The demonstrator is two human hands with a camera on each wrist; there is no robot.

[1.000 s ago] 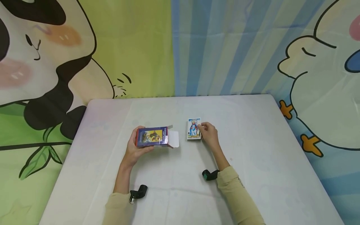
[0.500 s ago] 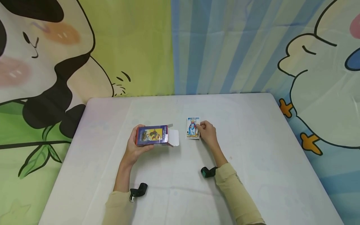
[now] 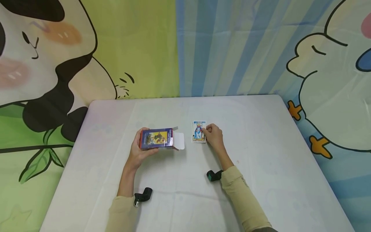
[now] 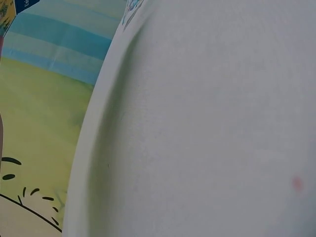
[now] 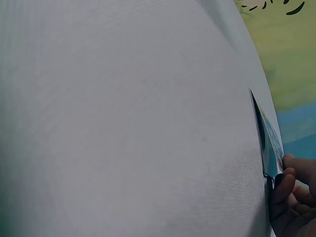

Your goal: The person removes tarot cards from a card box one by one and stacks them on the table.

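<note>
In the head view, my left hand point(image 3: 139, 149) grips a purple tarot card box point(image 3: 157, 138) lying on its side, picture up, its white end flap point(image 3: 179, 141) open to the right. To the right of the box, my right hand point(image 3: 214, 136) pinches tarot cards point(image 3: 198, 132) by their right edge between thumb and fingers. The top card shows a figure in blue. Seen from the right wrist, the held cards point(image 5: 269, 140) tilt up from the table. How many there are cannot be told. Only a corner of the box point(image 4: 7, 15) enters the left wrist view.
A white-covered table point(image 3: 174, 209) lies under both hands. Behind it hangs a cartoon-printed cloth point(image 3: 232, 48). Black wrist cameras point(image 3: 143, 195) stick out from both sleeves.
The head view has shifted slightly. Less of the stack's lower edge shows under the top card, and a thin edge now shows at its left. The left hand keeps hold of the box.
</note>
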